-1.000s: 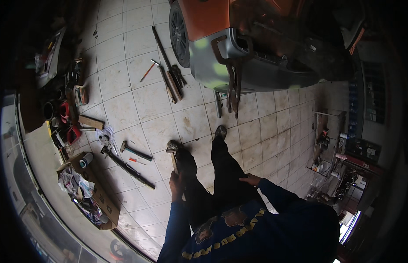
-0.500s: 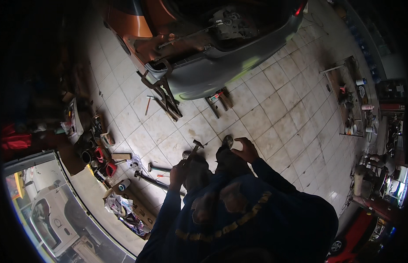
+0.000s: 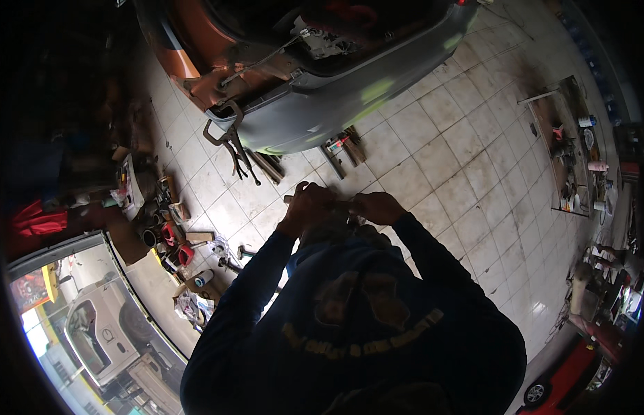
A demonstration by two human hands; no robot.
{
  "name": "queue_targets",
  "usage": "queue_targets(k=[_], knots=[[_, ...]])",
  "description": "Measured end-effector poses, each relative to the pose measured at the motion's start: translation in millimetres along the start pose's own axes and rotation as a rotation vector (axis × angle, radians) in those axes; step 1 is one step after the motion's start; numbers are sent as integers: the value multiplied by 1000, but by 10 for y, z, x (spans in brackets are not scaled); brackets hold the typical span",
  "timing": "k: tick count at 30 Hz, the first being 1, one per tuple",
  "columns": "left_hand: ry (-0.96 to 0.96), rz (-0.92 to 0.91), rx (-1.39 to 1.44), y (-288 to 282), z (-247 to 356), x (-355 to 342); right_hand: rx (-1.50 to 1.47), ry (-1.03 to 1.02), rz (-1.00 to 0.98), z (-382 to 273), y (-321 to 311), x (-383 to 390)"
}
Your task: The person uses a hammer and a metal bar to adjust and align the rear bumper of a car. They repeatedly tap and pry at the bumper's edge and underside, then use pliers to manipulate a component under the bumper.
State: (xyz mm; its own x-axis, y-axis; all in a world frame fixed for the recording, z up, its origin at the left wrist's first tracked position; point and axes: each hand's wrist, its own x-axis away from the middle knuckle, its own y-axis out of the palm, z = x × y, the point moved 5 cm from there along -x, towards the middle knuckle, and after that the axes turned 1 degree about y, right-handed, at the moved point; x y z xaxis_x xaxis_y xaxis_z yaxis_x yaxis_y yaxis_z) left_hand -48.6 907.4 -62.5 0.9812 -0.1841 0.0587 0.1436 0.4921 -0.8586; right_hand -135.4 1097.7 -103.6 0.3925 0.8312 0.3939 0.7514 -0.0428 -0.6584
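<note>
Car body repair workshop

This looks like a garage for vehicle bodywork. At the top of the frame stands an orange car (image 3: 189, 43) with its rear opened up. Its grey bumper (image 3: 329, 117) bears yellow-green patches, and a locking clamp (image 3: 233, 137) grips the corner. Metal bars (image 3: 269, 166) lie beneath it on a smudged, tiled floor (image 3: 443, 162). Left of centre, more tools and parts (image 3: 171, 235) crowd together near the wall. A shelf unit (image 3: 563, 149) with small supplies stands at the right. A pale vehicle (image 3: 121, 339) shows at lower left, a red car (image 3: 567, 380) at lower right.
</note>
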Motion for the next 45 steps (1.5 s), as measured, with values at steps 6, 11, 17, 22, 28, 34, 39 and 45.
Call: queue_targets(k=[6,11,17,22,28,34,39,45], knots=[[-156,525,199,-261,-103,-442,-581,440,259,829,-434,56],[-432,143,449,387,-783,-405,-444,457,734,1436,-1030,-301],[-668,69,440,574,-1116,-330,-138,362,351,1857,-1747,-1274],[-827,343,596,451,-1065,-844,-65,172,-130,1967,-1737,-1618],[-1111,377,898,1326,-792,-1016,52,318,-587,2657,-1609,-1351],[-1230,539,830,2495,-187,-477,78,403,-665,2960,-1573,-1179],[-1571,711,1003,2853,260,96,153,441,-692,2961,-1390,-1357],[-1760,850,1196,3456,983,853,215,523,-678,2490,-1055,-1381]])
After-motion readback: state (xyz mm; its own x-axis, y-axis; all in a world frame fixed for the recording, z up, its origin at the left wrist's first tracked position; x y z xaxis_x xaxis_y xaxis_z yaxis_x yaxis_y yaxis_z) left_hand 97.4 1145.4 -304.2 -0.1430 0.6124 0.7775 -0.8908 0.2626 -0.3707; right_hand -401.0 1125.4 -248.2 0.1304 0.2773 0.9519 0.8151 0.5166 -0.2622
